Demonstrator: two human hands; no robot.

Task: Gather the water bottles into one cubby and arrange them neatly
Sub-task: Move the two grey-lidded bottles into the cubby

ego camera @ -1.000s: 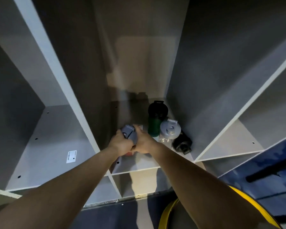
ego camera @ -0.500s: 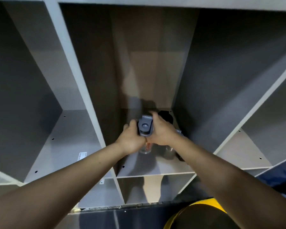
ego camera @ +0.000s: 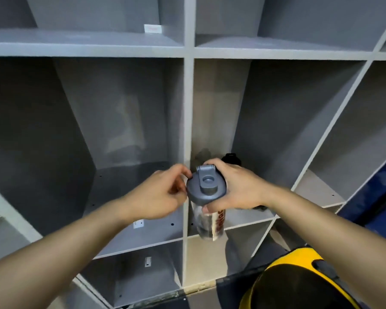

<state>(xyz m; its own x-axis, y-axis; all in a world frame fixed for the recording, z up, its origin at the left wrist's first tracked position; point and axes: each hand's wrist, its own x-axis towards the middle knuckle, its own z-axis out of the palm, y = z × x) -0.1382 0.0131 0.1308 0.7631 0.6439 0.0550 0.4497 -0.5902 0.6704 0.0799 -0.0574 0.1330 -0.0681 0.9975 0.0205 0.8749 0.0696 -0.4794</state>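
The right hand is closed around the neck of a clear bottle, just under its grey lid, and the bottle is held upright in the air in front of the shelf unit. The left hand is kept at the left edge of the lid, with thumb and fingertips curled together and touching the rim; it is not clamped around the bottle. On the lid a flip cap with a round button is seen. A label with red letters is seen on the bottle body. The bottle is held before the middle cubby, right of the vertical divider. Behind the right hand, inside this cubby, the black top of another bottle is visible. A yellow and black object is seen at the lower right.
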